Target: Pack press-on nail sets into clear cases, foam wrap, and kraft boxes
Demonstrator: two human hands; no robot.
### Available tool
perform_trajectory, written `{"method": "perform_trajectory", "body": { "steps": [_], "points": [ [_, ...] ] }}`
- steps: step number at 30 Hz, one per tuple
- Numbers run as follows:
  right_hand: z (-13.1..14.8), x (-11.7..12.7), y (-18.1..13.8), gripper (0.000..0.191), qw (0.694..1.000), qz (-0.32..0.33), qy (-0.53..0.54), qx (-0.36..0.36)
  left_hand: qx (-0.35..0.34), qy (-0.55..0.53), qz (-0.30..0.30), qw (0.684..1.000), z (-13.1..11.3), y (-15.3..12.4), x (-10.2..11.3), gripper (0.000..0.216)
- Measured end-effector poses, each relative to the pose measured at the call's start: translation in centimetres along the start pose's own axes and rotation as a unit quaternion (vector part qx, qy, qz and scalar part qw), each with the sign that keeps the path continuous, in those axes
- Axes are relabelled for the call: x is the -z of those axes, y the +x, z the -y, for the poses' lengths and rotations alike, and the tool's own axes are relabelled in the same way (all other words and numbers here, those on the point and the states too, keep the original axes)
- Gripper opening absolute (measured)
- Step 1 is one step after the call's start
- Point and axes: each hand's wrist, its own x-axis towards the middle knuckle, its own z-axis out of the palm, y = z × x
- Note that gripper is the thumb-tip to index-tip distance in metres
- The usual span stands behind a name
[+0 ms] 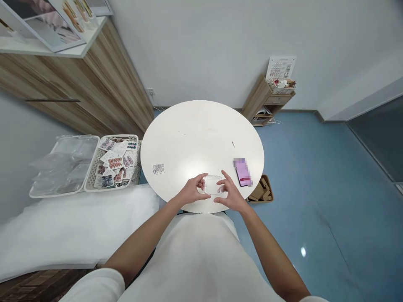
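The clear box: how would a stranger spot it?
Find the white table in the middle, then the left hand and right hand near its closest edge. The clear box is held between them. It is see-through, unlike the purple phone to its right and the small patterned card to its left.

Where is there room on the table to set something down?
Far half of the white table, beyond the phone and small card, plus a patch between that card and the left hand. Crowded: the near right, with clear case, right hand and phone.

There are one clear box (213, 185), one phone (242, 173) and one nail set (158, 168) on or over one table (201, 130)
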Motion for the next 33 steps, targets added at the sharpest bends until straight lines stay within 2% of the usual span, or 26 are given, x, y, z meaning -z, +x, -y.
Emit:
{"method": "perform_trajectory", "body": {
  "steps": [3,6,14,23,27,30,33],
  "points": [
    [0.0,1.4,0.9,0.04,0.996,0.054,-0.06,0.038,0.006,-0.005,-0.005,1.0,-0.3,0.4,-0.4,0.074],
    [-0.3,2.6,1.9,0.034,0.992,0.066,-0.079,0.07,0.012,-0.019,-0.015,1.0,-0.3,0.8,-1.0,0.073],
    [-1.5,4.5,3.9,0.035,0.987,0.085,-0.059,0.122,0.029,-0.086,-0.04,0.995,-1.1,2.1,-2.2,0.07],
    [-2.3,5.2,5.0,0.035,0.99,0.061,0.014,0.124,0.046,-0.151,-0.042,0.987,-1.2,3.5,-2.7,0.07],
    [-2.0,5.8,6.0,0.035,0.99,0.077,0.047,0.107,0.052,-0.197,-0.05,0.978,-1.4,3.9,-2.7,0.072],
    [-1.8,6.1,6.5,0.035,0.991,0.092,0.062,0.08,0.082,-0.245,-0.042,0.965,-1.6,3.8,-2.6,0.077],
    [-1.5,6.1,6.4,0.035,0.991,0.086,0.041,0.091,0.136,-0.298,-0.04,0.944,-1.5,3.4,-2.6,0.075]
  ]
}}
